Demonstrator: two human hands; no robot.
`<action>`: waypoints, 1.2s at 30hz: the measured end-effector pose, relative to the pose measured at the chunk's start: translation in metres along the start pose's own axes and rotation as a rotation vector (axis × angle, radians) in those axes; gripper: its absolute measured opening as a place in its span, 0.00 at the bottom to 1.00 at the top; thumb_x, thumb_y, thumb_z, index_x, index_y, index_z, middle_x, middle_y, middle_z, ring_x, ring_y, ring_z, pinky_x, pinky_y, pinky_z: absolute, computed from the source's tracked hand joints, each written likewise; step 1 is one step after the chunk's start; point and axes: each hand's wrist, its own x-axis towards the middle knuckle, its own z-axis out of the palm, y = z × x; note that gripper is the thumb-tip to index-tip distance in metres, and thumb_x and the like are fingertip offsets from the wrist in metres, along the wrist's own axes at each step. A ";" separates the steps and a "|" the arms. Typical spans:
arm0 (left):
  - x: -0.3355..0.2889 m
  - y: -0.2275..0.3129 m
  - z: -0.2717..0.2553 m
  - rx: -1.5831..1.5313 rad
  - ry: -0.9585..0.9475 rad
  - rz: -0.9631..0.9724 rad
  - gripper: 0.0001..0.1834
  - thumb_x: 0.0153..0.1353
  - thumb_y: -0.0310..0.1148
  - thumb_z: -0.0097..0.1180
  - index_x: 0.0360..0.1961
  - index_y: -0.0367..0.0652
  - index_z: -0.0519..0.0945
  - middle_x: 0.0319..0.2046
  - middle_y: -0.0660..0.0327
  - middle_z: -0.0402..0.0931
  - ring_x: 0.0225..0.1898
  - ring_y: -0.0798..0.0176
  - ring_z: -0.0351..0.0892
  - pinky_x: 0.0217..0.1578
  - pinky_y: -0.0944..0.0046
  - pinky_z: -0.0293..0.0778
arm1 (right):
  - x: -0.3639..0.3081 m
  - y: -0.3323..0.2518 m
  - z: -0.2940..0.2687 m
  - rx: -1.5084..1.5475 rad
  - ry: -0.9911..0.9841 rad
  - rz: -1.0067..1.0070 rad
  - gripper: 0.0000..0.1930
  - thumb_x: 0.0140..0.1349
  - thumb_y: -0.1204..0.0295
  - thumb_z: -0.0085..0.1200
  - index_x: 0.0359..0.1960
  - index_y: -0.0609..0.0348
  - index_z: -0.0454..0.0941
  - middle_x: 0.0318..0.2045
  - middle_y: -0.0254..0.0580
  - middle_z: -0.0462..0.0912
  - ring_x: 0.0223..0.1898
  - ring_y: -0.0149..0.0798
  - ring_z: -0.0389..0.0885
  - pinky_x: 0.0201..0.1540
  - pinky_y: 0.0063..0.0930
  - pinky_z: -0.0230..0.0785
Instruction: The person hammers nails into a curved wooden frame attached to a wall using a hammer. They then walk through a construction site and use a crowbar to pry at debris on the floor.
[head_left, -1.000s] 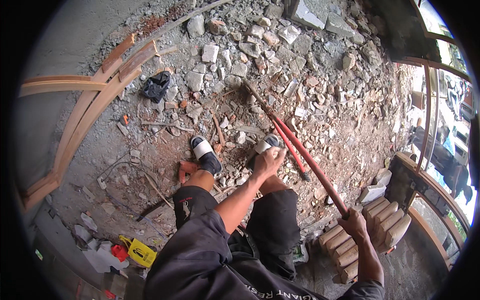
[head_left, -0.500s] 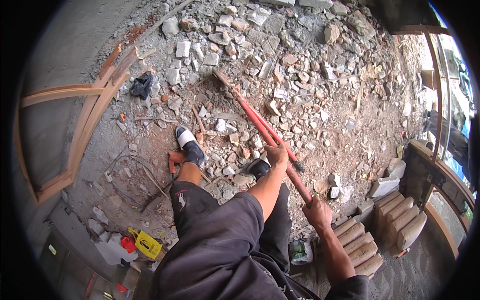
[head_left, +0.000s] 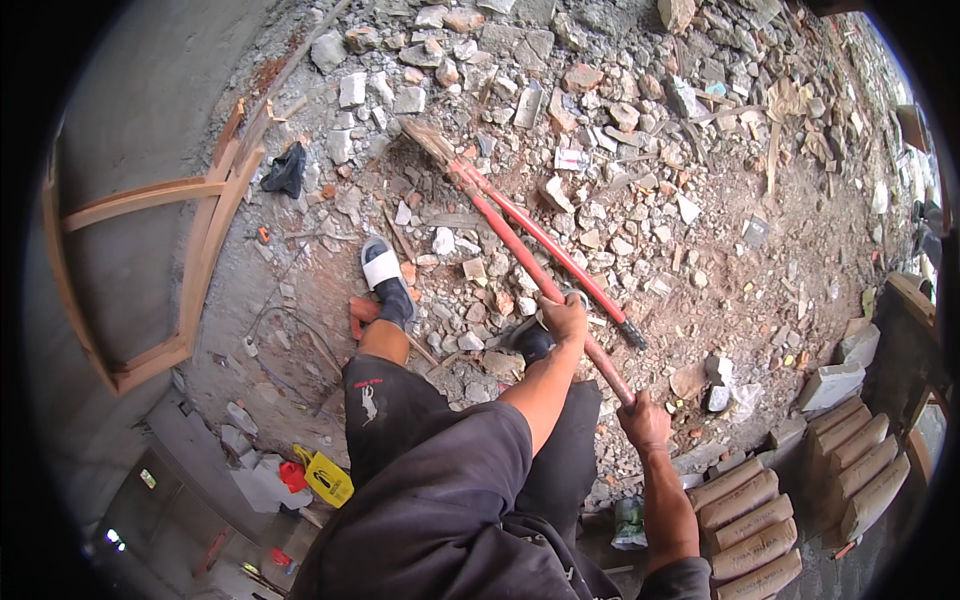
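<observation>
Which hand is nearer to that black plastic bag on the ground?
Left. The left hand grips the long red handle partway along, to the right of the black bag; the right hand holds that handle's near end, farther right and farther off.

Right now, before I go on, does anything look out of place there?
Yes: the white-strapped sandal on the left foot looks odd, light footwear for jagged rubble around the red-handled tool. A crumpled black bag lies near the wooden frame, like stray litter.

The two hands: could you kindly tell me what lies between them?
A stretch of reddish handle lies between the left hand and right hand in the head view.
</observation>
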 end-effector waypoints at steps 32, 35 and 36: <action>0.476 0.148 -0.205 1.125 -0.203 0.856 0.14 0.60 0.41 0.46 0.40 0.47 0.78 0.41 0.51 0.75 0.46 0.49 0.73 0.48 0.51 0.66 | 0.146 -0.043 0.086 0.169 0.415 -0.179 0.11 0.45 0.68 0.56 0.25 0.60 0.71 0.18 0.54 0.75 0.22 0.56 0.76 0.27 0.44 0.66; 0.541 0.102 -0.207 0.890 -0.058 0.888 0.13 0.59 0.42 0.47 0.40 0.49 0.78 0.43 0.51 0.73 0.48 0.49 0.71 0.48 0.52 0.66 | 0.131 -0.058 0.054 0.100 0.452 -0.059 0.13 0.45 0.65 0.57 0.23 0.63 0.72 0.17 0.55 0.74 0.21 0.51 0.76 0.26 0.40 0.65; 0.561 0.083 -0.206 0.810 -0.013 0.891 0.14 0.59 0.43 0.48 0.41 0.49 0.78 0.43 0.52 0.72 0.48 0.50 0.70 0.47 0.52 0.66 | 0.123 -0.065 0.043 0.051 0.468 -0.034 0.14 0.45 0.64 0.58 0.22 0.64 0.72 0.16 0.53 0.74 0.19 0.48 0.74 0.25 0.38 0.65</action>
